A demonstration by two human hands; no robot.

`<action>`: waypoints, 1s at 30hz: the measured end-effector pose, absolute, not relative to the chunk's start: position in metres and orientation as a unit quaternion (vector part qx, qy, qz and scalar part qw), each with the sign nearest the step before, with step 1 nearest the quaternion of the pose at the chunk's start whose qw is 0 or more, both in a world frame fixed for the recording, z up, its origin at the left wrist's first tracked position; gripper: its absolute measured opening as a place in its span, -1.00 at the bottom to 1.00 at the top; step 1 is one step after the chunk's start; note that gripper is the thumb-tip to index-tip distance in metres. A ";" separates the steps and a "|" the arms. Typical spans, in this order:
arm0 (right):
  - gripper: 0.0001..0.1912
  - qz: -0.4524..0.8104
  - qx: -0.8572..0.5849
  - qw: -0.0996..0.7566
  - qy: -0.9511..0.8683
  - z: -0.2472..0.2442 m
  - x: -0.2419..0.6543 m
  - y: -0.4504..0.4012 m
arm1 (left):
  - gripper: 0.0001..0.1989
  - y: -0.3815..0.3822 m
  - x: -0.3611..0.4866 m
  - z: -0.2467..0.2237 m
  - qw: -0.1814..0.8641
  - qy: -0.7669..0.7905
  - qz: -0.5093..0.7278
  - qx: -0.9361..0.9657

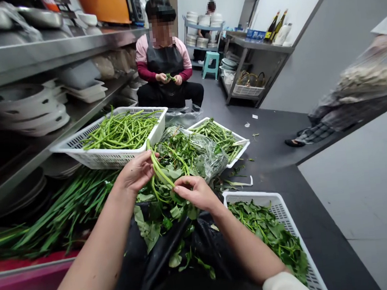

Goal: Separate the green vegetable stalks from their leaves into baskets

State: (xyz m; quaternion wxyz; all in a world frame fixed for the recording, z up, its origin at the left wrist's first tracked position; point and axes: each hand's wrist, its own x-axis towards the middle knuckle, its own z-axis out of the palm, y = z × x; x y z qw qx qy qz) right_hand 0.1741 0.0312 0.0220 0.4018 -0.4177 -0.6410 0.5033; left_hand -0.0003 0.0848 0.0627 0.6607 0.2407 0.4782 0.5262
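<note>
My left hand pinches the upper part of a few long green vegetable stems between thumb and fingertips. Lower down, my right hand has its thumb and index finger closed on the same stems. Large leaves hang below the hands, some of them lying over a black apron or sheet on my lap. Just beyond my hands lies a heap of leafy stems, partly in a clear plastic bag. My right fingers hide part of the stems' lower end.
White baskets stand around me: one with bare stems ahead left, another behind the heap, one with leaves at right. Long green stalks lie left under a metal shelf. A seated co-worker handles greens opposite; another person is at right.
</note>
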 end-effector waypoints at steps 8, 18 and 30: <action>-0.67 0.611 -0.540 0.503 -0.287 -0.022 0.194 0.066 | -0.68 0.052 0.024 0.043 0.586 0.511 0.508 0.371; -0.88 0.278 -0.441 0.403 -0.752 0.039 0.183 0.021 | -0.59 0.051 0.027 0.036 0.599 0.515 0.501 0.355; -0.71 0.638 -0.537 0.455 -0.311 -0.024 0.180 0.052 | -0.64 0.037 0.046 0.030 0.566 0.490 0.531 0.397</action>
